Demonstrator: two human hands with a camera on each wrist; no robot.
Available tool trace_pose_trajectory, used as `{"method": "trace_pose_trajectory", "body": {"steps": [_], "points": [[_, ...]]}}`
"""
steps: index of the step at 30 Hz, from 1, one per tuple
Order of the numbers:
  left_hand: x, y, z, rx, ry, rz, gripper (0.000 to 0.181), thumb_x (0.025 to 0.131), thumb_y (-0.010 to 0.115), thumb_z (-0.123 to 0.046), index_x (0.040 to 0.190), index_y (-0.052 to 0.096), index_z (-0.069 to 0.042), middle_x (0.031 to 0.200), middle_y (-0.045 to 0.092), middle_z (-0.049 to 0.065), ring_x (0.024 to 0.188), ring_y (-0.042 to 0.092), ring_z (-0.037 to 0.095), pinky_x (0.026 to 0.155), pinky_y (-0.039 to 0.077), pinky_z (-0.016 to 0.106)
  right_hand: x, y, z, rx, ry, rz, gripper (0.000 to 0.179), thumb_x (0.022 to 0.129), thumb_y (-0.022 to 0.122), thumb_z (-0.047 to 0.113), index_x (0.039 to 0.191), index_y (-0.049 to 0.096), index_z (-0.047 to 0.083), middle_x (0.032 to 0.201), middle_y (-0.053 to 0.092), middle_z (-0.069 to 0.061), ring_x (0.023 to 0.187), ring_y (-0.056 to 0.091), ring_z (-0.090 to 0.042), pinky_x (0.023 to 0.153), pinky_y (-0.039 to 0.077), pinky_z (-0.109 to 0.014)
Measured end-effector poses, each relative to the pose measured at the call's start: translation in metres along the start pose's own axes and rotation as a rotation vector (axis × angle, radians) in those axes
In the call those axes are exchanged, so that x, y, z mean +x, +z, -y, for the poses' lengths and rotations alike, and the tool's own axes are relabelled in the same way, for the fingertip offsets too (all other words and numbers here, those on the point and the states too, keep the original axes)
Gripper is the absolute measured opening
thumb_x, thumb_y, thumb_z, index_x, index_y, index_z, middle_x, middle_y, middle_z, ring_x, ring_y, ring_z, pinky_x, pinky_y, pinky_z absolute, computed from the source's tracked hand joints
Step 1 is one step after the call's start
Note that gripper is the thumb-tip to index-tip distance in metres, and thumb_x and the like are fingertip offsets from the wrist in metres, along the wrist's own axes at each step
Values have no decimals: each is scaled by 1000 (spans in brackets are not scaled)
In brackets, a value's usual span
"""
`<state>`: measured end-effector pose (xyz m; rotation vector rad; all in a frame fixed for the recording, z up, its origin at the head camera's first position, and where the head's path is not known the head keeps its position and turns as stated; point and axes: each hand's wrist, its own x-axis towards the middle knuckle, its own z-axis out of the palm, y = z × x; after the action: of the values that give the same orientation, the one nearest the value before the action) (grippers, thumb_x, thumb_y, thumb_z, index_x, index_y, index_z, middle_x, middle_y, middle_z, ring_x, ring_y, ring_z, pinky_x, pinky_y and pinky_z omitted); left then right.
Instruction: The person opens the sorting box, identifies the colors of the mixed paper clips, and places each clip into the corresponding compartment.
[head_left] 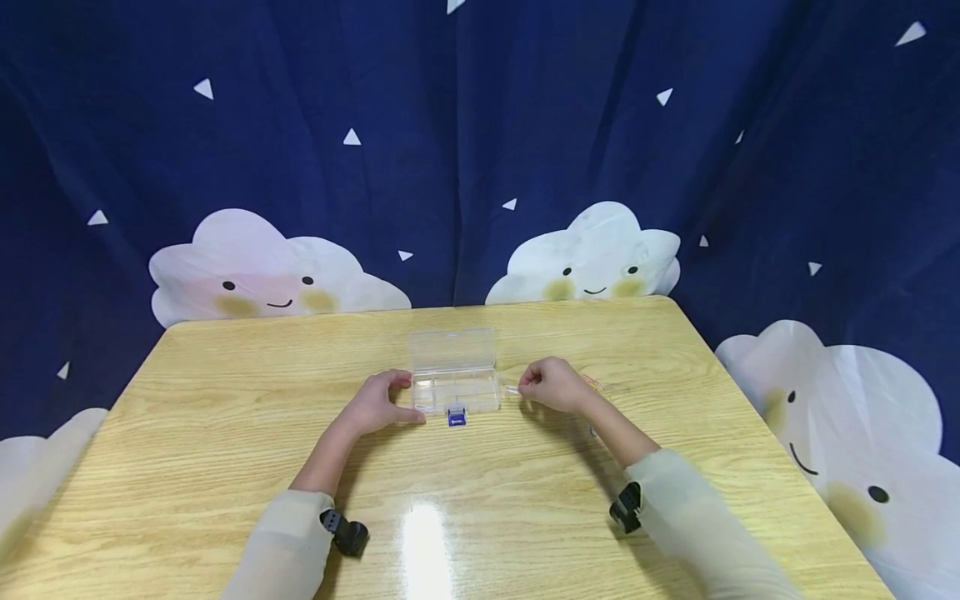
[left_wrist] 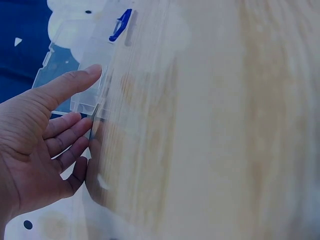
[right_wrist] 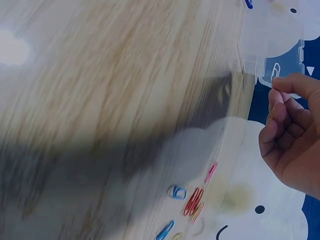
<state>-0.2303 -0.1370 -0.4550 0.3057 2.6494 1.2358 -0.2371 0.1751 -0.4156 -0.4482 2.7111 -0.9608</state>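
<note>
A clear plastic compartment box (head_left: 480, 407) lies on the table with its lid (head_left: 452, 348) raised at the back. Its blue latch (head_left: 457, 417) hangs at the front. My left hand (head_left: 375, 403) holds the box's left end, thumb at the front corner and fingers toward the back. In the left wrist view the thumb (left_wrist: 75, 81) lies along the box and the other fingers are partly curled. Just off the box's right end, my right hand (head_left: 553, 385) pinches a white paper clip (right_wrist: 275, 70) between thumb and index finger.
Loose coloured paper clips lie on the table right of the box, partly hidden by my right arm in the head view: red (right_wrist: 193, 201), blue (right_wrist: 177, 192), pink (right_wrist: 211, 171) and others. A dark blue curtain (head_left: 427, 167) with clouds hangs behind the wooden table (head_left: 247, 400).
</note>
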Motion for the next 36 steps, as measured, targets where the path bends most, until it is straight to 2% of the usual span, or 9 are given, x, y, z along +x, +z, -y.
{"method": "trace_pose_trajectory", "body": {"steps": [13, 27, 36], "points": [[0, 1, 1, 2, 12, -4, 77, 68, 84, -25, 130, 48, 3, 124, 58, 18, 120, 49, 34, 105, 38, 46, 10, 10, 14, -11, -13, 4, 10, 85, 62, 13, 80, 68, 7, 67, 59, 2, 56, 45, -9, 60, 42, -23], [-1, 0, 0, -5, -3, 1, 77, 68, 84, -24, 130, 48, 2, 125, 58, 17, 121, 49, 34, 105, 38, 46, 21, 20, 32, -51, -72, -3, 10, 81, 60, 10, 78, 69, 7, 65, 58, 4, 56, 45, -7, 60, 40, -20], [0, 1, 0, 4, 1, -5, 77, 68, 84, -24, 130, 48, 3, 125, 58, 18, 120, 49, 34, 105, 38, 46, 27, 29, 41, -39, -71, 7, 9, 81, 61, 10, 77, 69, 7, 65, 59, 2, 57, 47, -8, 63, 42, -21]]}}
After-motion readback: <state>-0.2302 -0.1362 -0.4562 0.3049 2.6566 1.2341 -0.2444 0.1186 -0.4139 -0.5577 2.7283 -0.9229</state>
